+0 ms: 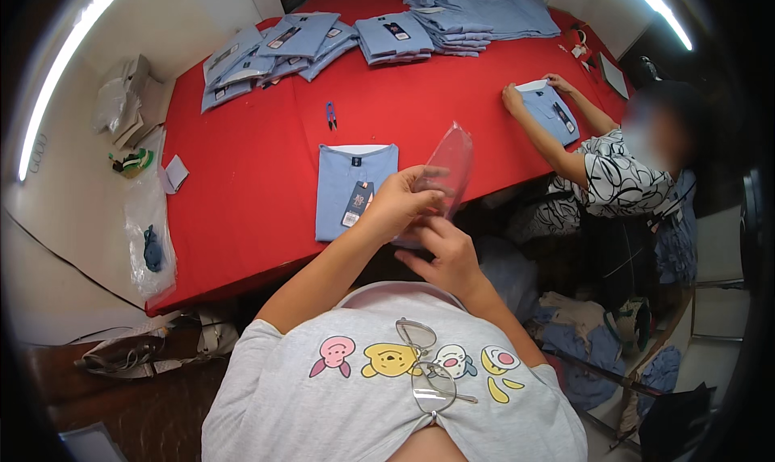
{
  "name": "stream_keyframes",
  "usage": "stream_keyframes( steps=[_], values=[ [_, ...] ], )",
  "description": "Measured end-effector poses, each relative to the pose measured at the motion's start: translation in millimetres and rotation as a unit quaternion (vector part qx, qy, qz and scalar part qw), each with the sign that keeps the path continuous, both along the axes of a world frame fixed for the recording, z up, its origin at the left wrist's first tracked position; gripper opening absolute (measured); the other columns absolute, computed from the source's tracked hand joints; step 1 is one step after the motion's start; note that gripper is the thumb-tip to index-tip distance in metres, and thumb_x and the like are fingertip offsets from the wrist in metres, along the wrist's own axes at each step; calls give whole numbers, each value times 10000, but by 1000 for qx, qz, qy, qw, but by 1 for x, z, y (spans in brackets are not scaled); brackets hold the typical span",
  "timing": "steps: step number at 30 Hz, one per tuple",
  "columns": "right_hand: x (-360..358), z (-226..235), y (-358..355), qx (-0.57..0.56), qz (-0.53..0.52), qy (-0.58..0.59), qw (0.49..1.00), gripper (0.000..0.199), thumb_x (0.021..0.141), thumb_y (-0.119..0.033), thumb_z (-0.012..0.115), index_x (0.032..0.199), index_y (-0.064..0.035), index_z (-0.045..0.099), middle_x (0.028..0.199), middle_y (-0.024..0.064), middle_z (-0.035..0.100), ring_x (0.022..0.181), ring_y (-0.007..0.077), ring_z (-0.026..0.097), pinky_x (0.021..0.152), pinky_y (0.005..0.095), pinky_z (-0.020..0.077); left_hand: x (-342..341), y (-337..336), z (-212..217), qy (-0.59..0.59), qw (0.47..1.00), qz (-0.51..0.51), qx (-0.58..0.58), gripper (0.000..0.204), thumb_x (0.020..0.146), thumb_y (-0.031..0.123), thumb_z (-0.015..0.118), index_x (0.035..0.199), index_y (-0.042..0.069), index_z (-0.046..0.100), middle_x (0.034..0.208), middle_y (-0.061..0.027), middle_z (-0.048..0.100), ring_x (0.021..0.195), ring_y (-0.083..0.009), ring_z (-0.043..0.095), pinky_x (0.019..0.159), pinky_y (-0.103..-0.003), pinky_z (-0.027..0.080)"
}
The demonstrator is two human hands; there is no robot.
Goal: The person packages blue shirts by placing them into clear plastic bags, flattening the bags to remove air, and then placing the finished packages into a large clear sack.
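My left hand [401, 201] grips a clear plastic bag [454, 165], which stands up at a slant over the table's front edge. Just below it, my right hand [446, 256] has its fingers curled at the bag's lower part, partly hidden by my left hand. Left of the bag, a folded light-blue shirt [333, 189] lies flat on the red table, its collar pointing away from me. A dark hang tag [358, 203] rests on its front; my left wrist overlaps the shirt's right side.
Blue-handled thread snips [331, 116] lie beyond the shirt on the red table [242, 179]. Bagged shirts [282, 50] and stacked folded shirts [394, 38] fill the far side. At right, a co-worker [617, 167] handles another folded shirt [549, 113]. Plastic sheeting [149, 228] hangs along the left edge.
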State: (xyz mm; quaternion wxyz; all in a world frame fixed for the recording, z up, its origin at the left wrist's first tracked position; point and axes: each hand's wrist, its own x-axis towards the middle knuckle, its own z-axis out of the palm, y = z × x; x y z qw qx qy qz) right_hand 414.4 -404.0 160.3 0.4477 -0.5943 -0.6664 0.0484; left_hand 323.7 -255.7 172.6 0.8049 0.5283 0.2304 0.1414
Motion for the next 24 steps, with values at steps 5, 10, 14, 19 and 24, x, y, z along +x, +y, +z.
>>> stream_keyframes(
  steps=[5, 10, 14, 19, 24],
  values=[
    [52, 0, -23, 18, -75, 278, 958, 232, 910, -164, 781, 1098, -40, 721, 1194, 81, 714, 1038, 211, 701, 868, 352, 543, -37, 17, -10, -20, 996, -41, 78, 277, 970, 39, 633, 1234, 22, 714, 1088, -82, 762, 956, -147, 723, 812, -294, 568],
    [79, 24, 23, -51, -5, 283, 958, 297, 1001, -147, 706, 1259, -22, 626, 1260, 81, 678, 1216, 160, 588, 1041, 341, 449, -64, 31, -4, -65, 994, -86, -15, 191, 959, 67, 668, 1147, 66, 706, 1045, -59, 758, 940, -147, 724, 796, -317, 577],
    [70, -21, 53, -182, 121, 408, 886, 239, 1014, -143, 707, 1205, -30, 620, 1141, 43, 684, 1075, 122, 627, 960, 289, 487, -77, 27, -13, -64, 990, -53, -118, 195, 1018, 200, 600, 1160, 84, 667, 1172, -140, 726, 1063, -294, 731, 885, -456, 582],
    [29, -15, 67, -189, 36, 452, 871, 44, 987, -38, 720, 1009, -38, 682, 906, -7, 679, 840, 71, 650, 789, 228, 532, -107, 32, -37, -208, 924, -72, -312, 497, 1090, 457, 416, 1347, 75, 602, 1360, -198, 647, 1184, -407, 671, 1029, -615, 521],
    [15, 12, 74, -168, 142, 402, 889, 271, 942, 97, 663, 1189, 27, 748, 1098, 85, 764, 1050, 140, 716, 947, 282, 580, -102, 14, -28, -130, 956, 10, -262, 603, 1061, 497, 490, 1505, 91, 516, 1401, -162, 619, 1239, -345, 646, 1052, -638, 522]
  ],
)
